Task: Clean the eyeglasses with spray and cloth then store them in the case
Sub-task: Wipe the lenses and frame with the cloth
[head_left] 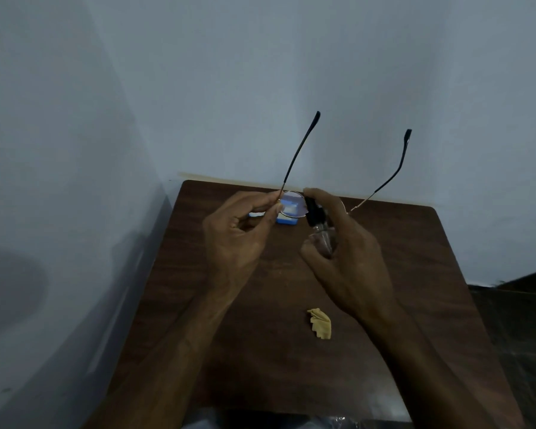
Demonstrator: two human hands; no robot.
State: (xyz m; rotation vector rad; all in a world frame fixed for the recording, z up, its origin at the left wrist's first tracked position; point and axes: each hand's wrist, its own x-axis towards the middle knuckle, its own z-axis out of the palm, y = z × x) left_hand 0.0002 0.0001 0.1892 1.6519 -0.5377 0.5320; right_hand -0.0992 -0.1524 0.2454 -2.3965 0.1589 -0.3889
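Fingers [271, 212] of the left hand [232, 239] pinch thin gold-rimmed eyeglasses [291, 205]; the right hand [353, 258] grips a clear black-capped spray bottle [317, 221] at their three o'clock.

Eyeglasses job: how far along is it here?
Done: nothing visibly finished. In hand: the left hand pinches the eyeglasses by the rim, temples unfolded, while the right hand holds the spray bottle at a lens, so spraying is the stage. Left: wiping, since the yellow cloth lies on the table, then storing in the blue case behind.
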